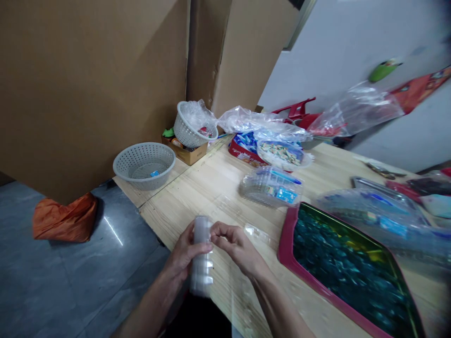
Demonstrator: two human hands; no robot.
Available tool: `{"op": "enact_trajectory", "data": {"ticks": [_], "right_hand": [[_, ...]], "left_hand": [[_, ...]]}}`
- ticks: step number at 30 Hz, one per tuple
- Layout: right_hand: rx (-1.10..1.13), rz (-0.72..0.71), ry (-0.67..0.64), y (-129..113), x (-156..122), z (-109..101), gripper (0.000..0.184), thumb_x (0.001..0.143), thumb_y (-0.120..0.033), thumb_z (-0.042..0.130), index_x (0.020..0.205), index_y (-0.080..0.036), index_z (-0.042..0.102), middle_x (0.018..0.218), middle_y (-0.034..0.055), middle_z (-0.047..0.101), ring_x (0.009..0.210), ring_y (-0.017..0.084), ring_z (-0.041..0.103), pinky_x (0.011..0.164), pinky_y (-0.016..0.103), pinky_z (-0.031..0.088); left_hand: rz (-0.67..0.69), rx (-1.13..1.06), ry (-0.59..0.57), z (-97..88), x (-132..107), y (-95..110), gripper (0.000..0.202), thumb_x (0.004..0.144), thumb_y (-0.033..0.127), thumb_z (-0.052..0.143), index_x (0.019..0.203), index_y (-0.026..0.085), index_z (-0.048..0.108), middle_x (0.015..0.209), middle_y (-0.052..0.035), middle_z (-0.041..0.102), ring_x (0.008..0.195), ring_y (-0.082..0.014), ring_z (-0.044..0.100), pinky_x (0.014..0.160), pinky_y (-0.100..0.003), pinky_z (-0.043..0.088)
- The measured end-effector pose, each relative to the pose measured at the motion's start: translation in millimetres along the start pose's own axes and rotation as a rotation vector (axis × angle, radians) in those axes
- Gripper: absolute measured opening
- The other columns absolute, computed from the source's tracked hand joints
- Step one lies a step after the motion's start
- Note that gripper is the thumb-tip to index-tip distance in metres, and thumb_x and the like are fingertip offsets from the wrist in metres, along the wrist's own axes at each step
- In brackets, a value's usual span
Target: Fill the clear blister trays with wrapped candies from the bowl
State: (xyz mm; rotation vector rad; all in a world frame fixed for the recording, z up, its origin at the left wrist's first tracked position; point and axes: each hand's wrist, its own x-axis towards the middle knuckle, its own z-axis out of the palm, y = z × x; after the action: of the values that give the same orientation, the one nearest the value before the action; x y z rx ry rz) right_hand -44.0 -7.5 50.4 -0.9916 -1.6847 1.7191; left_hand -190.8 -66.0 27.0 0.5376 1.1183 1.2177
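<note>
My left hand is wrapped round a stack of clear plastic packs held upright at the near edge of the wooden table. My right hand pinches the top of the same stack with its fingertips. A single clear plastic piece lies on the table just right of my right hand. A red tray full of small dark teal pieces lies further right.
A grey basket sits at the table's far left corner, a second white basket leans on a small box behind it. Bags of clear packs, a plate, cardboard sheets and an orange bag on the floor surround the spot.
</note>
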Motion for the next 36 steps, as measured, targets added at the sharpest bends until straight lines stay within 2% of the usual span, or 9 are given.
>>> {"op": "enact_trajectory", "data": {"ticks": [6,9,12,15,17,21,27,31,36], "right_hand": [[-0.252,0.020,0.245,-11,-11,-31,0.021,0.075,-0.032,0.057,0.061,-0.018,0.052,0.060,-0.0027,0.049,0.060,0.012,0.044,0.058,0.025,0.032],[-0.417,-0.002,0.324,-23,-9,-32,0.028,0.075,-0.036,0.060,0.057,-0.018,0.050,0.058,-0.0019,0.050,0.058,0.013,0.045,0.057,0.026,0.033],[-0.393,-0.090,0.193,-26,-2,-17,0.027,0.076,-0.040,0.064,0.062,-0.017,0.058,0.064,0.0010,0.057,0.063,0.014,0.050,0.061,0.027,0.038],[-0.212,-0.133,0.001,-19,4,-2,0.028,0.079,-0.043,0.064,0.069,-0.017,0.065,0.074,0.0032,0.062,0.072,0.016,0.055,0.068,0.028,0.042],[-0.089,-0.111,-0.050,-12,6,3,0.031,0.078,-0.046,0.066,0.070,-0.016,0.066,0.075,0.0031,0.062,0.074,0.016,0.056,0.070,0.028,0.042],[0.054,-0.039,-0.060,-3,5,3,0.033,0.073,-0.048,0.070,0.068,-0.016,0.066,0.073,0.0016,0.059,0.070,0.015,0.052,0.068,0.027,0.040],[0.132,0.003,-0.066,-1,4,4,0.035,0.070,-0.050,0.073,0.067,-0.016,0.066,0.072,0.0013,0.058,0.070,0.014,0.050,0.067,0.027,0.039],[0.138,0.033,-0.051,1,3,9,0.030,0.073,-0.045,0.069,0.070,-0.016,0.063,0.070,0.0001,0.056,0.068,0.014,0.049,0.066,0.027,0.038],[0.001,0.022,0.091,-3,-8,-6,0.023,0.076,-0.038,0.061,0.067,-0.017,0.058,0.064,-0.0012,0.052,0.064,0.013,0.046,0.061,0.026,0.035]], "left_hand": [[0.017,-0.004,0.033,-7.2,-2,11,0.048,0.051,0.026,0.077,0.097,0.019,0.062,0.073,0.0010,0.060,0.065,-0.0134,0.053,0.058,-0.023,0.041],[0.012,0.011,0.032,-5.8,-1,12,0.049,0.051,0.025,0.077,0.097,0.019,0.063,0.070,0.0024,0.059,0.064,-0.0130,0.052,0.056,-0.022,0.040],[0.009,0.023,0.007,-2.0,1,8,0.049,0.052,0.024,0.076,0.098,0.019,0.062,0.071,0.0021,0.059,0.065,-0.0136,0.052,0.056,-0.022,0.039],[0.039,0.031,-0.015,0.8,2,5,0.043,0.051,0.022,0.075,0.093,0.018,0.063,0.074,0.0011,0.060,0.068,-0.0136,0.052,0.059,-0.022,0.039],[0.048,0.029,-0.024,1.3,1,4,0.040,0.051,0.021,0.075,0.090,0.018,0.063,0.074,0.0010,0.060,0.069,-0.0134,0.052,0.059,-0.022,0.039],[0.045,0.030,-0.038,0.5,0,4,0.039,0.052,0.021,0.076,0.089,0.017,0.064,0.077,-0.0005,0.061,0.071,-0.0142,0.053,0.062,-0.023,0.039],[0.031,0.036,-0.021,-0.9,0,-1,0.044,0.051,0.023,0.078,0.093,0.017,0.065,0.081,-0.0021,0.062,0.074,-0.0157,0.053,0.062,-0.023,0.040],[0.020,0.036,-0.022,0.0,-1,0,0.043,0.052,0.022,0.078,0.092,0.017,0.064,0.077,-0.0016,0.060,0.070,-0.0143,0.052,0.060,-0.022,0.039],[0.003,0.002,-0.025,0.0,-2,8,0.048,0.050,0.024,0.077,0.095,0.017,0.062,0.074,0.0000,0.059,0.066,-0.0136,0.051,0.058,-0.023,0.040]]}}
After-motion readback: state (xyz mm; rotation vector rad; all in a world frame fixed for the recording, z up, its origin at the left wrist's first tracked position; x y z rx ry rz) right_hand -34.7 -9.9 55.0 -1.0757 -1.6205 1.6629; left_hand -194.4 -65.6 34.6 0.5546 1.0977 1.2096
